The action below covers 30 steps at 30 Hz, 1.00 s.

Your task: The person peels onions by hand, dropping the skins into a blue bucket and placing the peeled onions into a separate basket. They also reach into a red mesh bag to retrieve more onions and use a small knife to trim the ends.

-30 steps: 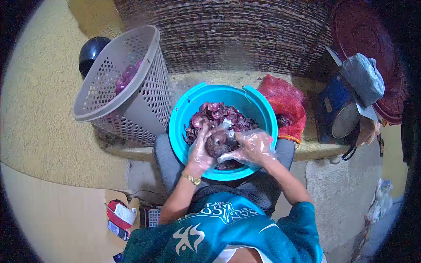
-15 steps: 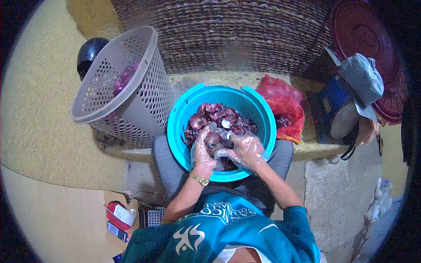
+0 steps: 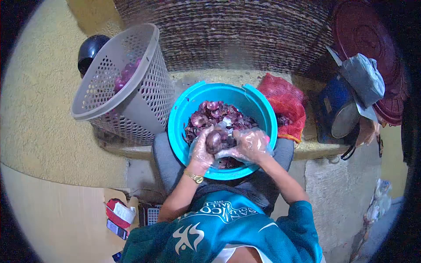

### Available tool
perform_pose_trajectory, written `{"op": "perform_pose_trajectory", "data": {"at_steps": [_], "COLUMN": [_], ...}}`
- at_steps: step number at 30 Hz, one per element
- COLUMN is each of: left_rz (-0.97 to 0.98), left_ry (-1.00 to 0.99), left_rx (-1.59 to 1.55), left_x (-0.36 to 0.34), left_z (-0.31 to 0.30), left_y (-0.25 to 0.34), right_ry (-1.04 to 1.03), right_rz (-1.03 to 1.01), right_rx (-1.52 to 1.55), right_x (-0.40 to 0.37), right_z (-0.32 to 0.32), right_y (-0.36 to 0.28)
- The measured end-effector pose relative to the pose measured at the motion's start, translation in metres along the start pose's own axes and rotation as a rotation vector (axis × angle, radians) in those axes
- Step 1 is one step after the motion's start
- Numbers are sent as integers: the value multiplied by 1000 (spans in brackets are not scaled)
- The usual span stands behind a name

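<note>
A turquoise tub (image 3: 175, 115) sits between my knees, holding red onions and loose dark peels (image 3: 237, 115). Over it, my left hand (image 3: 203, 149), in a clear plastic glove, is wrapped round a red onion (image 3: 214, 141). My right hand (image 3: 252, 145), gloved the same way, is closed with its thumb and fingertips against the onion's right side. A small pink bit (image 3: 266, 138) shows at the outer edge of that hand; the rest of what it grips is hidden.
At the left a tall grey perforated basket (image 3: 151, 94) leans, with purple onions (image 3: 126, 76) inside. A red mesh sack (image 3: 283, 98) lies right of the tub. Farther right stand a blue container (image 3: 329, 105) and dark red round lids (image 3: 366, 39).
My right hand has turned and shifted slightly right, and the pink bit has come into sight. The onion in my left hand shows more plainly.
</note>
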<state>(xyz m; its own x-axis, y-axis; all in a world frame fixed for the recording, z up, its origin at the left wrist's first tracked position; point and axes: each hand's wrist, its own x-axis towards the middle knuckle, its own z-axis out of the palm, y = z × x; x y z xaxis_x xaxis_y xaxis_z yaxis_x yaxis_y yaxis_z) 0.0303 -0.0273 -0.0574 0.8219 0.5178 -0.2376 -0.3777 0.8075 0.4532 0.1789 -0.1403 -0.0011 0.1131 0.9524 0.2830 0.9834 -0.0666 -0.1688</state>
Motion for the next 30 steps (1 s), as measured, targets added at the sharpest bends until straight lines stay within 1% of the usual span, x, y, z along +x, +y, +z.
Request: {"op": "perform_pose_trajectory", "data": {"at_steps": [2,4,7,8,9,10,11,12,13,14,16,17,18,19,20,21,22,24,25,26,28,29,30], "left_rz": [81,81,212,212,260,307,339,338,400,464,433,403,404,241,78,-11,-12,-125,-64,-64,151,238,233], "left_ry": [253,234,259,260,273,285,333,335,379,419,384,348,347,190,34,19,21,6,38,39,98,180,180], "left_rx": [45,26,-77,-75,-86,-98,-99,-99,-92,-85,-135,-182,-180,-178,-174,-178,-177,-104,-100,-99,-80,-111,-112], "left_x": [0,2,10,10,3,0,3,2,2,2,-4,-7,-6,-5,-3,-6,-9,-15,-10,-6,-1,-1,-2], "left_z": [9,12,8,5,16,23,25,27,29,32,39,40,31,16,1,6,11,24,13,8,15,19,28], "left_y": [-6,-7,-9,-11,-10,-9,-8,-10,-12,-13,-11,-11,-9,-5,-1,6,10,18,11,6,-2,-9,-12], "right_ry": [16,33,73,40,6,6,14,20,38,38,185,184,104,27,29,19,7,25,2,-22,-3,11,9], "right_rz": [-5,-2,30,75,123,126,154,182,234,234,194,196,221,246,244,198,154,122,111,99,101,105,109], "right_rx": [-2,-7,48,69,91,92,152,213,276,275,480,482,408,332,331,278,225,211,145,78,76,74,73], "right_x": [-1,-3,-2,-1,-2,-2,-1,-2,-3,-2,-1,-3,-3,-3,-2,-2,-3,-3,-2,-1,2,2,1], "right_z": [4,4,7,11,15,16,17,19,21,24,28,27,20,13,7,3,1,-1,-7,-10,-4,1,9], "right_y": [2,2,-2,-5,-8,-11,-14,-17,-19,-21,-24,-24,-24,-22,-19,-15,-13,-12,-12,-12,-11,-10,-8]}}
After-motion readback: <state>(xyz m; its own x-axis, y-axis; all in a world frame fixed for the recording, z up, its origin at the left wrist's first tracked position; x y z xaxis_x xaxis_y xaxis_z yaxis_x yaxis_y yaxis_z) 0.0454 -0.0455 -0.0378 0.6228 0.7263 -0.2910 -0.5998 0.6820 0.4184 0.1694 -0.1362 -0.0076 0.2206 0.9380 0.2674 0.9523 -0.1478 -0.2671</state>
